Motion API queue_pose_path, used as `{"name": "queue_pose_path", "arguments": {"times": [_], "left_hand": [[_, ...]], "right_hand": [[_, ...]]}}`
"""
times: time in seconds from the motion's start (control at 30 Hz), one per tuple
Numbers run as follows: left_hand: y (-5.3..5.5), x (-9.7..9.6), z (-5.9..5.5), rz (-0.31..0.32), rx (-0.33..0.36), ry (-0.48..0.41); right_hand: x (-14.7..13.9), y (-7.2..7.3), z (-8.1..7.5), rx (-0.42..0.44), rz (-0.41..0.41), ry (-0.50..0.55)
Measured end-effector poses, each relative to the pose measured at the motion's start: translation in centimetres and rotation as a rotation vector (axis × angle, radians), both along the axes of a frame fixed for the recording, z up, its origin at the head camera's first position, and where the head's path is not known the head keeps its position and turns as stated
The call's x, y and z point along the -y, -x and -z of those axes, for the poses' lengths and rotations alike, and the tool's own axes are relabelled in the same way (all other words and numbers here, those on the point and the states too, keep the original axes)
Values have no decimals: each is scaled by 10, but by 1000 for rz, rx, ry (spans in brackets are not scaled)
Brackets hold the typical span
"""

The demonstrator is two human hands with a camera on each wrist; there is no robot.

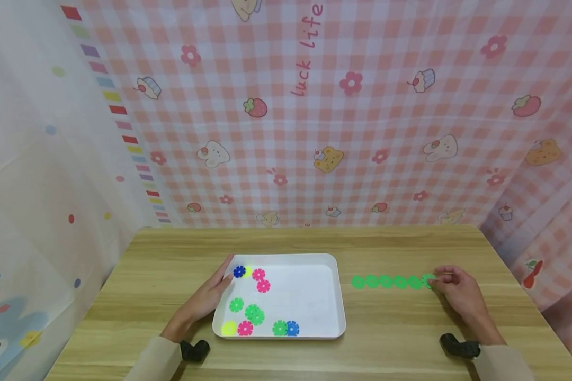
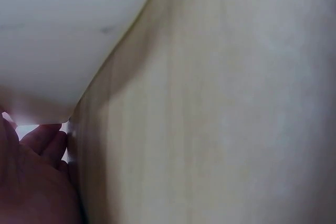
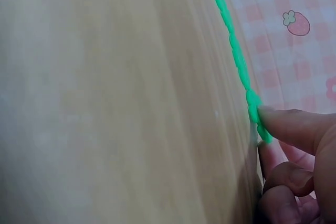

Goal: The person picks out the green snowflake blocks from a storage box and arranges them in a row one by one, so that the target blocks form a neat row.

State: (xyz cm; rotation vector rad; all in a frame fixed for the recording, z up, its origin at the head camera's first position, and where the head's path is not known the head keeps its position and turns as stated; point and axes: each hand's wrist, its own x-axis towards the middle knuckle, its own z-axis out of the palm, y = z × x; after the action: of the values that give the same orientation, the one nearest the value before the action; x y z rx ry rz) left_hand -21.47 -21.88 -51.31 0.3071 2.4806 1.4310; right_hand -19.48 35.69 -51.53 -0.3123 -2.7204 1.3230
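Note:
A white tray point(image 1: 295, 296) lies on the wooden table with notched plastic discs along its left and front parts. My left hand point(image 1: 209, 293) grips the tray's left side, thumb over the rim and fingers along the outer wall. In the left wrist view the fingers point(image 2: 47, 140) are at the tray's corner. To the tray's right, several green notched discs point(image 1: 386, 281) form a straight row, each one meeting its neighbour. My right hand point(image 1: 459, 291) pinches the green disc point(image 1: 427, 280) at the row's right end between thumb and fingers, its lower part hidden in the right wrist view.
Inside the tray are a dark blue disc point(image 1: 239, 272), pink discs point(image 1: 263, 286), loose green discs point(image 1: 236, 305), a yellow disc point(image 1: 229, 328) and a lighter blue disc point(image 1: 292, 328). A pink checked curtain point(image 1: 314, 121) hangs behind the table's back edge.

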Motion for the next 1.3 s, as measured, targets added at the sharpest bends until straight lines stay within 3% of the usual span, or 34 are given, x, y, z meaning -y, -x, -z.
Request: {"name": "queue_pose_path", "arguments": {"times": [0.47,0.67,1.0,1.3], "left_hand": [[-1,-2,-3,-3,13,-21],[-1,-2,-1,-9,18,-7],[-2,-2,1,1,14,-24],[0,-1,1,-16,24,-12]], "right_hand": [[1,-2,-3,-36,22,23],[15,-2,-15,-36,30,28],[76,1,-47,-18,-162,161],[141,2,-48,-21,-286,256]]}}
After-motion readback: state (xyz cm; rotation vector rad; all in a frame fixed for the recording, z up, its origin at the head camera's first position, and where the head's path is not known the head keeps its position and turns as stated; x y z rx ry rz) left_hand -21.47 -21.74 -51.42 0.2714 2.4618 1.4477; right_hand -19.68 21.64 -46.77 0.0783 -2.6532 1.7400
